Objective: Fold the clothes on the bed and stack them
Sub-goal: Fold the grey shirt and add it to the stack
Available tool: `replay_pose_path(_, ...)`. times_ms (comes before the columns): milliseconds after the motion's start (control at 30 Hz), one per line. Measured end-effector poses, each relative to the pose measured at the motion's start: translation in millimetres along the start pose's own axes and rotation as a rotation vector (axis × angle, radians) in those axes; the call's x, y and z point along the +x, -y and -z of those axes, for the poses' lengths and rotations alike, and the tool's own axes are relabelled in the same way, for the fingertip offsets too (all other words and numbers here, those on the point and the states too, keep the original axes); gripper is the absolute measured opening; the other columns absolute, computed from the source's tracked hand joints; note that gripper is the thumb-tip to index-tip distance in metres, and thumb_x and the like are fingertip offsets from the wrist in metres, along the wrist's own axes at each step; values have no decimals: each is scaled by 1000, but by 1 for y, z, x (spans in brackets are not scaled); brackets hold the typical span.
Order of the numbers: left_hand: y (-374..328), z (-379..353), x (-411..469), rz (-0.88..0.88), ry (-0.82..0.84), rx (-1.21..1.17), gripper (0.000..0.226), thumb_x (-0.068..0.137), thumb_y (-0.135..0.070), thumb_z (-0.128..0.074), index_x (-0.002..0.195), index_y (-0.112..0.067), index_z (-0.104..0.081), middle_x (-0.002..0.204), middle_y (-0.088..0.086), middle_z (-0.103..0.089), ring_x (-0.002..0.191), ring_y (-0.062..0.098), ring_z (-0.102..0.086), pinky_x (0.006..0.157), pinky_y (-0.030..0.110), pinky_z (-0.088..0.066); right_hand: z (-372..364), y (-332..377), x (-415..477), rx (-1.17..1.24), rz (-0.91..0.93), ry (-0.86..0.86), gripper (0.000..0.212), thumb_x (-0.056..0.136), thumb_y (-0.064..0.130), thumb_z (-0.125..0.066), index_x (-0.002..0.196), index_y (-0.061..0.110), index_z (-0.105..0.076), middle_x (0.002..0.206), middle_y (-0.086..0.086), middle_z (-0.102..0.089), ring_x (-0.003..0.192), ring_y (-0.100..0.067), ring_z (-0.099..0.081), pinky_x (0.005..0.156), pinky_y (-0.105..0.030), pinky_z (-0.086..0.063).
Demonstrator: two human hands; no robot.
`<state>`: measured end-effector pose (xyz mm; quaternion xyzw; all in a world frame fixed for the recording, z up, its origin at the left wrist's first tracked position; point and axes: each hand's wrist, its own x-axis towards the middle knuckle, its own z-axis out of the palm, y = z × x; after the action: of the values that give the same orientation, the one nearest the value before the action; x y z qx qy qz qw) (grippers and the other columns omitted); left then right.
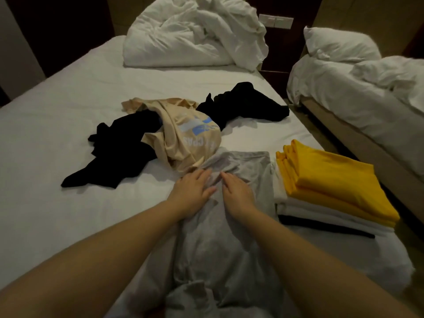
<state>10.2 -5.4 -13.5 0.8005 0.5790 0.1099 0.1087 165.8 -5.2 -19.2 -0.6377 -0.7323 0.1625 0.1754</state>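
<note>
Head view: left hand [192,191], right hand [236,193], fingers [202,176] straight on one grey garment [229,237]; two black garments [119,148] [241,104] (unfolded).

Two black garments [119,145] [241,104], one beige shirt [181,143], one grey garment [215,249], two hands [192,191] [237,193].

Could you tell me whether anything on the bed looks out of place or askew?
Nothing looks damaged. The beige shirt and the black clothes beside it lie crumpled and unfolded, while the folded stack sits tidy at the right edge.

A crumpled white duvet [190,35] fills the top centre, with wall switches [276,21] just right of it. A pillow [339,45] and a second bed [367,95] are at upper right.
</note>
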Motion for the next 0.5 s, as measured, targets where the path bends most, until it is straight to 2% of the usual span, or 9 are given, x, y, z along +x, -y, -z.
replay_pose_path(133,32,16,34,76,-126,-248,66,88,-54,-30,143,-18,-32,146,9,-31,129,27,-38,103,37,-34,-3,7,9,174,13,-119,49,96,28,-37,145,28,-30,136,-2,-52,122,-23,-49,102,-38,-40)
replay_pose_path(200,49,23,49,101,-139,-278,55,97,-45,-34,145,-18,-30,150,11,-25,135,28,-31,106,34,-28,-3,10,10,234,26,-140,53,96,29,-38,147,28,-25,132,-3,-55,117,-24,-51,98,-36,-40)
replay_pose_path(267,72,32,65,138,-60,-218,52,100,-40,-33,148,-27,-20,156,7,-13,143,25,-15,111,31,-17,-5,10,11,218,47,-132,58,92,39,-34,148,27,-24,128,-2,-58,115,-22,-52,98,-37,-38)
replay_pose_path(367,109,46,86,184,73,-114,58,97,-51,-28,148,-38,-3,158,2,6,145,23,4,115,35,-5,-13,5,12,122,71,-108,67,85,58,-20,147,33,-20,132,-1,-54,121,-20,-47,107,-38,-31)
replay_pose_path(500,119,41,84,216,160,-19,67,93,-56,-35,146,-42,4,157,3,14,145,26,7,115,38,-5,-15,8,17,48,84,-35,72,78,64,-6,146,41,-12,149,8,-35,135,-17,-32,114,-35,-15)
